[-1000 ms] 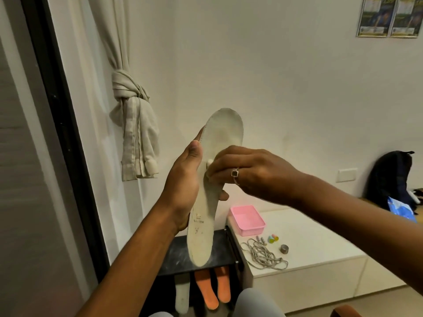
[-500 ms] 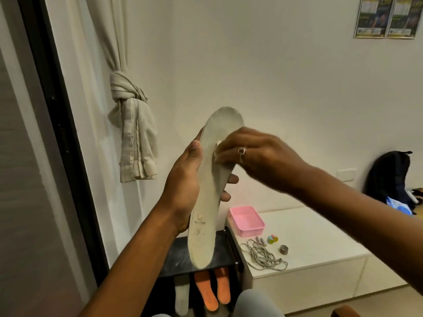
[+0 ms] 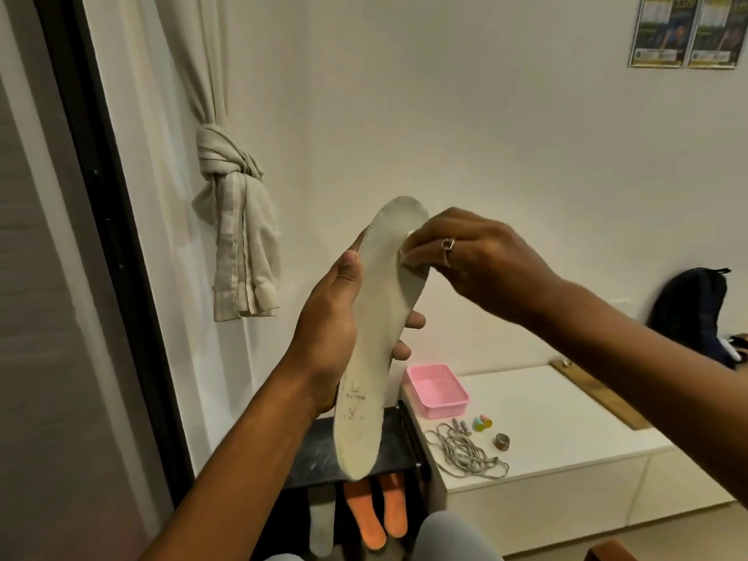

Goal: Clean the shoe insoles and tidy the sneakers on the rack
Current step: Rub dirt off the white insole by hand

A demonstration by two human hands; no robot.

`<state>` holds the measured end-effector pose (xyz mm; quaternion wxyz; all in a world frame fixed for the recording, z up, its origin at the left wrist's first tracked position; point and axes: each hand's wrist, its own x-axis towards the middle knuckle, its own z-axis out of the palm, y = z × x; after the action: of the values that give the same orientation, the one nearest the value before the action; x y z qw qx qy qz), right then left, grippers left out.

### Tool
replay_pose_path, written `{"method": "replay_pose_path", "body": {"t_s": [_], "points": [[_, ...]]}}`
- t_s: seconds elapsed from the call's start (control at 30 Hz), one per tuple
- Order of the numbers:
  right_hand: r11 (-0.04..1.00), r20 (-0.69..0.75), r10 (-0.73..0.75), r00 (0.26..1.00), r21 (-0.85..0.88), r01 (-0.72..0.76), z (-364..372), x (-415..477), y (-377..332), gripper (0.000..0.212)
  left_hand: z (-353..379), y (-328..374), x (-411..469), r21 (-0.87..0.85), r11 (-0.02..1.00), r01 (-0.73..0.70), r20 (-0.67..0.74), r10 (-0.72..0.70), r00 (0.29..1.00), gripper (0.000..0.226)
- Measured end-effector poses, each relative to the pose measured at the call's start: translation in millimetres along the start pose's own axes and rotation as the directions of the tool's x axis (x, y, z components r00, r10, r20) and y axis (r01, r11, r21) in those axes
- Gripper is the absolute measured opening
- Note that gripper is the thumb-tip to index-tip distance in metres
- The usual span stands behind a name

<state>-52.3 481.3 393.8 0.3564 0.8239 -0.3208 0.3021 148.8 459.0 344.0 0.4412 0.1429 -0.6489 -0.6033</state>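
Note:
A long off-white insole (image 3: pixel 374 346) stands upright in front of me, toe end up, printed heel end down. My left hand (image 3: pixel 330 317) grips it round the middle, thumb on the near edge and fingertips showing past the far edge. My right hand (image 3: pixel 473 261), with a ring on one finger, pinches a small white wipe (image 3: pixel 409 253) and presses it on the insole's upper right part. Below, a black shoe rack (image 3: pixel 319 459) has two orange insoles (image 3: pixel 380 512) and a pale one (image 3: pixel 321 528) on its lower level.
Right of the rack is a white low cabinet (image 3: pixel 566 435) bearing a pink tray (image 3: pixel 437 390), a tangle of grey laces (image 3: pixel 465 451), small coloured bits and a metal ring. A knotted curtain (image 3: pixel 234 220) hangs at left. A dark backpack (image 3: pixel 688 309) sits far right.
My right hand has slid the wipe up the insole from its middle to the toe part. My left hand keeps the same grip.

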Motion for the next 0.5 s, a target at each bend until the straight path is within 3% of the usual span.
{"method": "replay_pose_path", "body": {"t_s": [0.17, 0.4, 0.5], "points": [[0.970, 0.199, -0.204, 0.959, 0.172, 0.171, 8.6, -13.2, -46.0, 0.015, 2.7, -4.2, 2.5, 0.011, 1.000, -0.028, -0.075, 0.028, 0.997, 0.050], [0.999, -0.023, 0.045, 0.999, 0.032, -0.044, 0.3, 3.7, -0.9, 0.016, -1.1, 2.9, -2.9, 0.019, 0.999, 0.045, -0.020, -0.044, 0.999, 0.056], [0.990, 0.089, -0.111, 0.990, 0.100, 0.102, 7.8, -7.7, -30.8, 0.015, 1.6, 2.5, -2.0, -0.009, 1.000, -0.004, -0.072, 0.003, 0.997, 0.050]]}}
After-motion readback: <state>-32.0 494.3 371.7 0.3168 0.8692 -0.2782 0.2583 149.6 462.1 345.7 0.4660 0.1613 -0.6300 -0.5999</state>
